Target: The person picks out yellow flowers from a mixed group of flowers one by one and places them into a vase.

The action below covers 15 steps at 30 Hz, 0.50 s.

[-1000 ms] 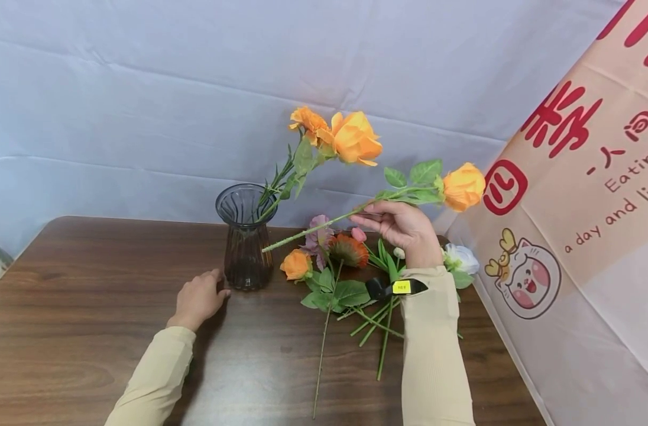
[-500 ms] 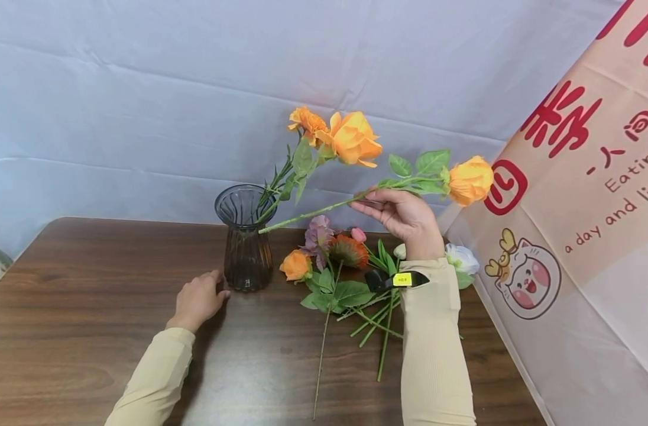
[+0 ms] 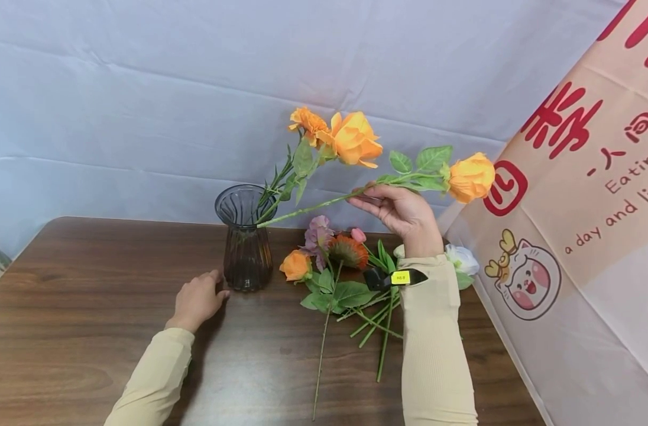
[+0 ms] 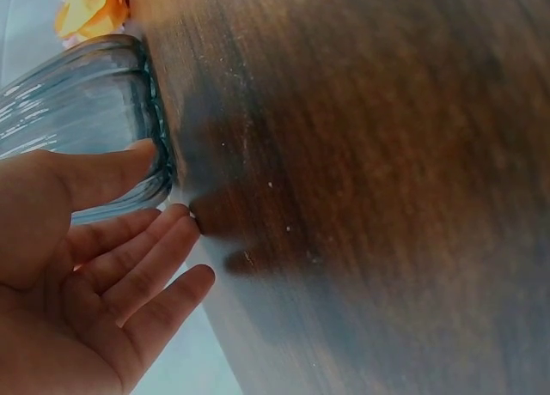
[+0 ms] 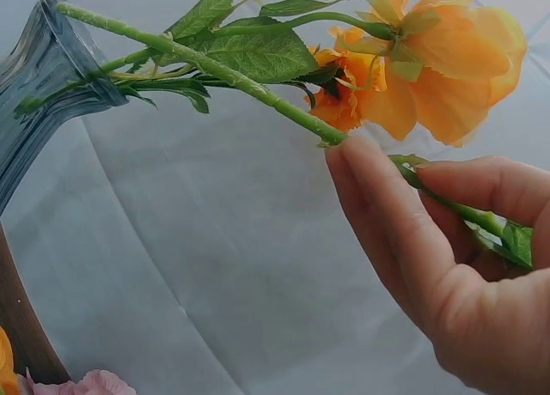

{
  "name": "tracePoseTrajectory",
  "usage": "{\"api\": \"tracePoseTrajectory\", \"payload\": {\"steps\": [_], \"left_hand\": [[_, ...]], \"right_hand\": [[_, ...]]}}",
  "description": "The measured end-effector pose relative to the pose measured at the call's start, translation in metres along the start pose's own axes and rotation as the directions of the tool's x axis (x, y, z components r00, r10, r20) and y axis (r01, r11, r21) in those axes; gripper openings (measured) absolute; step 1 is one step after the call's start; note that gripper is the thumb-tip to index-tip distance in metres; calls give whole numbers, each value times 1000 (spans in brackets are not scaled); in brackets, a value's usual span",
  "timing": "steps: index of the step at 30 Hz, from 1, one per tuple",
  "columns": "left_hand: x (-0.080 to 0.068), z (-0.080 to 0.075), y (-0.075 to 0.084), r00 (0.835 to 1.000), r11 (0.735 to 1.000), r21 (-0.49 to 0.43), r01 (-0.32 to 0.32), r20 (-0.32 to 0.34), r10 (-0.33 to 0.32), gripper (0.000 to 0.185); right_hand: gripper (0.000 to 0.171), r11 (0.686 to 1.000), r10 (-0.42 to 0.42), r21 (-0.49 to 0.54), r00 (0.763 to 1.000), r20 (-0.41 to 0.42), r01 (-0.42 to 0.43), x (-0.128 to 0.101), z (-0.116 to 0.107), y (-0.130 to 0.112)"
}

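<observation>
Wooden table (image 3: 90, 331), right hand (image 3: 404, 214) pinching rose stem (image 3: 313, 206), tip at vase (image 3: 245, 242) rim

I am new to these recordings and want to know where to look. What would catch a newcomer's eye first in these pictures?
First, the orange rose that the right hand pinches by its long green stem, held in the air with the stem's cut end at the mouth of the dark ribbed glass vase. Two more orange flowers already lean out of that vase, while the left hand touches its base on the brown wooden table. To the right of the vase, loose flowers lie in a heap.
</observation>
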<state>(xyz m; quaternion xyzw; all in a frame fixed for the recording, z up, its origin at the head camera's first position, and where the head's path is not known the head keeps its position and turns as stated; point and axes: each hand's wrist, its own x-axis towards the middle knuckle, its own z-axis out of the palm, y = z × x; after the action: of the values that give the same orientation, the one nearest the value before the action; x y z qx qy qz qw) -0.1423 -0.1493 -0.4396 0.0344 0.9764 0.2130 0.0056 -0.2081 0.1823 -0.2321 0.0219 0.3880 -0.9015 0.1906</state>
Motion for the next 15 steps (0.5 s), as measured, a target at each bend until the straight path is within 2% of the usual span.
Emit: {"api": "tracePoseTrajectory", "payload": {"steps": [9,15], "left_hand": [[0,-1,1,1000,1000,5,-4,-5,4,40],[-1,0,0,1000,1000,0,-5,-2,5,40]], "right_hand": [[25,999,-27,26,1000,-13,27,-1,5,-5],[23,999,-20,-32,1000,-21,19,1,9,-3]]}}
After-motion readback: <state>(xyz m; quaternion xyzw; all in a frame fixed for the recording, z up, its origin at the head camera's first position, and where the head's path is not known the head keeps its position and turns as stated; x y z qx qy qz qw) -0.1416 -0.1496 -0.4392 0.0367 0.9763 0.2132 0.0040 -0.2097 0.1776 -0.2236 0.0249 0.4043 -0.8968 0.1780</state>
